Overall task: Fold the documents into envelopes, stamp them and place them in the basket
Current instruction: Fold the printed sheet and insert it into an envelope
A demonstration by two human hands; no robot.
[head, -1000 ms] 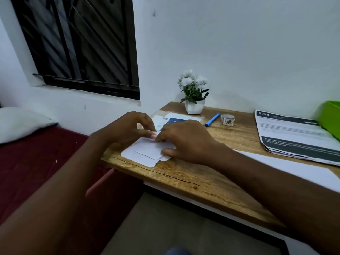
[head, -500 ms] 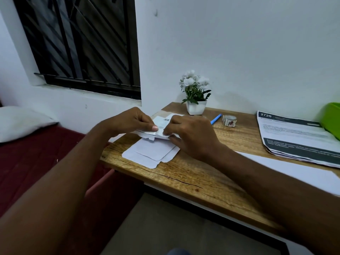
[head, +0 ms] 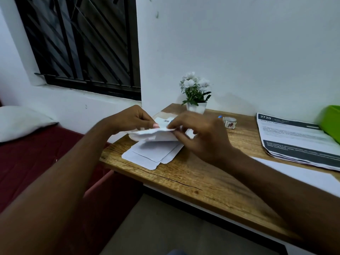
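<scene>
The envelope (head: 156, 135) hung just above the desk (head: 193, 179), pinched at its upper edge between the left hand (head: 132, 119) and the right hand (head: 200, 133), with a folded document (head: 165, 121) showing a barcode at its mouth. It sagged between the hands, so it was probably light, limp paper that creases easily; holding both edges near the opening looked soundest. Below the hands lay flat spare envelopes (head: 154, 153). Well beyond the right hand were printed documents (head: 294, 138) and a green basket (head: 331, 120).
</scene>
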